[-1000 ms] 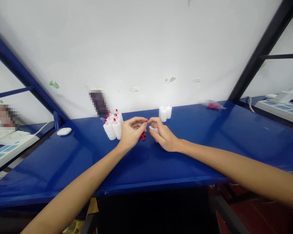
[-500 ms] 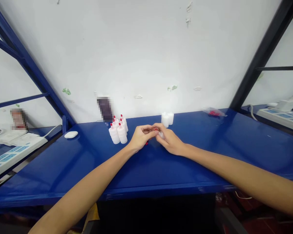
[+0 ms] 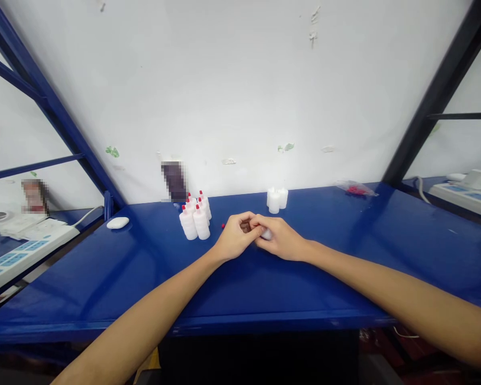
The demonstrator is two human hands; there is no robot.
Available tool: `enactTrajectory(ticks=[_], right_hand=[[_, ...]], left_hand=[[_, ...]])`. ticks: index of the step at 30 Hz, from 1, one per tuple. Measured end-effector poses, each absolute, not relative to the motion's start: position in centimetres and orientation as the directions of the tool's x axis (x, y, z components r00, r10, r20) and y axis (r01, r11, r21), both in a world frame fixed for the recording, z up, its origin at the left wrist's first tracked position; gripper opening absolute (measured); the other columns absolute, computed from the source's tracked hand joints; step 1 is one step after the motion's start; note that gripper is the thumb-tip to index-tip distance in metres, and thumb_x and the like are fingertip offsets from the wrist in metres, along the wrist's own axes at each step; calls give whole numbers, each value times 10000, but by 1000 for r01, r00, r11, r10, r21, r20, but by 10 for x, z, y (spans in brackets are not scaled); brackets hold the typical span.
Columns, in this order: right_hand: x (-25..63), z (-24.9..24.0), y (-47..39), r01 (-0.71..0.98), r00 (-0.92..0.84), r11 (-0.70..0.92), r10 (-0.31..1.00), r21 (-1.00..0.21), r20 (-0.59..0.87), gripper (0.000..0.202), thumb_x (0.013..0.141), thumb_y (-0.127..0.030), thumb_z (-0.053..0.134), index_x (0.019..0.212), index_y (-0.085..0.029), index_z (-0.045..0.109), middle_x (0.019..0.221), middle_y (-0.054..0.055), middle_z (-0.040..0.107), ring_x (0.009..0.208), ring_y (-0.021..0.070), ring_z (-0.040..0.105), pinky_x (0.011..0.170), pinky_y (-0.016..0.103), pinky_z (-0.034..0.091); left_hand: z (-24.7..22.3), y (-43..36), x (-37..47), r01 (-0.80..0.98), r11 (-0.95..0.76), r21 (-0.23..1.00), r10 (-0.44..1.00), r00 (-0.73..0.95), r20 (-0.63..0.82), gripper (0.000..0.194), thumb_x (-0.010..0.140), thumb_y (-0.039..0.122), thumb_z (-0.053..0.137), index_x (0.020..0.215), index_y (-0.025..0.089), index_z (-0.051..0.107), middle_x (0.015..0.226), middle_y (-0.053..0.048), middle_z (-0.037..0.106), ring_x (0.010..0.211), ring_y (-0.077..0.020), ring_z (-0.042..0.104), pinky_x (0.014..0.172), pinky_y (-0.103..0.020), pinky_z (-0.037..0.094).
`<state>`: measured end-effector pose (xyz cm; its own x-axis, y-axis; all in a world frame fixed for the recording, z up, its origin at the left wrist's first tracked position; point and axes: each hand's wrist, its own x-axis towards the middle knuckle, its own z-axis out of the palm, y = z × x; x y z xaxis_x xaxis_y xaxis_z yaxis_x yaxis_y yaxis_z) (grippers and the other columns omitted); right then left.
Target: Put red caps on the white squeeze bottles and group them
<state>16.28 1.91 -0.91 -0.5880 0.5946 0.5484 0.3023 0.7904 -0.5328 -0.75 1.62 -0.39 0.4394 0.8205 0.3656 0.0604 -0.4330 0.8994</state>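
Note:
Above the middle of the blue table, my two hands meet with their fingertips together. My right hand (image 3: 281,238) is closed round a small white plastic bottle (image 3: 266,234), which lies tilted in the grip and shows only in part. My left hand (image 3: 236,238) pinches at the bottle's top end, where a red cap showed a moment ago; the fingers now hide it. Left of my hands, several white bottles with red caps (image 3: 196,218) stand upright in a cluster. Behind my right hand stand white bottles without red caps (image 3: 276,201).
A small red piece (image 3: 223,225) lies beside my left hand on the blue table (image 3: 264,289). A clear bag of red pieces (image 3: 356,189) is at the back right. A white oval case (image 3: 117,223) lies at the left, and a blurred dark phone-like object (image 3: 174,181) leans on the wall.
Both hands have come slightly nearer to me, still together. The red cap between the fingers has gone out of sight. The camera view has shifted a little.

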Motion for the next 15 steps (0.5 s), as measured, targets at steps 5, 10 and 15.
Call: enactTrajectory(ticks=[5,10,15], right_hand=[[162,-12,21,251,-570,796,581,-550,581,70,859,-149,526,836,-201,486,774,-29,545,652,108,470,631,230,371],[159,-17,23,225,-545,807,569,-546,616,84,846,-148,534,816,-198,474,724,-43,491,617,99,421,611,227,360],[160,-17,23,233,-539,814,563,-531,627,72,860,-160,538,816,-195,494,736,-34,525,619,104,452,607,232,377]], left_hand=[[0,8,-6,420,-667,615,744,341,574,136,856,262,604,764,171,561,810,-17,550,806,-165,491,746,-309,422],[4,5,-6,492,-750,442,640,370,674,153,870,206,561,738,185,487,845,-25,527,863,-183,459,796,-334,393],[3,7,-7,472,-760,447,635,395,664,165,896,193,536,749,191,459,808,-15,517,820,-177,457,750,-326,384]])
